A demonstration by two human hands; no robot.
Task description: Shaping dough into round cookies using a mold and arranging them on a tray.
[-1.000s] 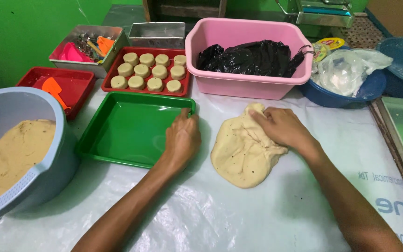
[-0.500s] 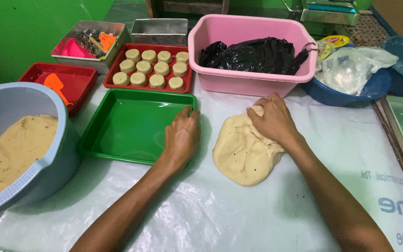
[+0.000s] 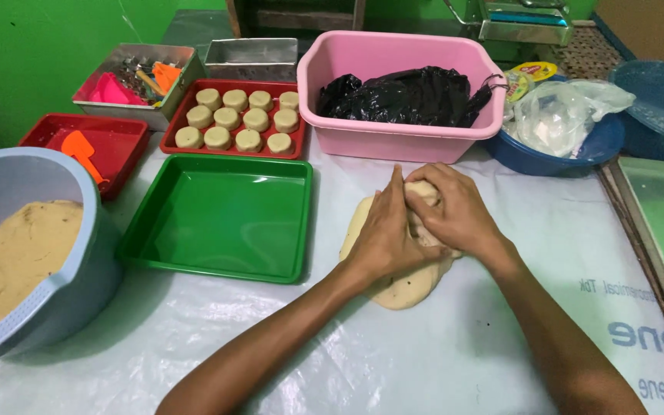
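Note:
A flat slab of pale dough lies on the plastic-covered table. Both hands press on its far part. My left hand covers the slab's left side and my right hand covers the right, with the fingers of both curled over a folded lump of dough at the top. An empty green tray sits just left of the dough.
A grey tub of dough stands at the left edge. Behind are a red tray of round dough pieces, a red tray with an orange scraper, metal tins, a pink basin holding a black bag and a blue bowl.
My left hand left the green tray's edge and moved right onto the dough. Both hands now fold the dough's far part together.

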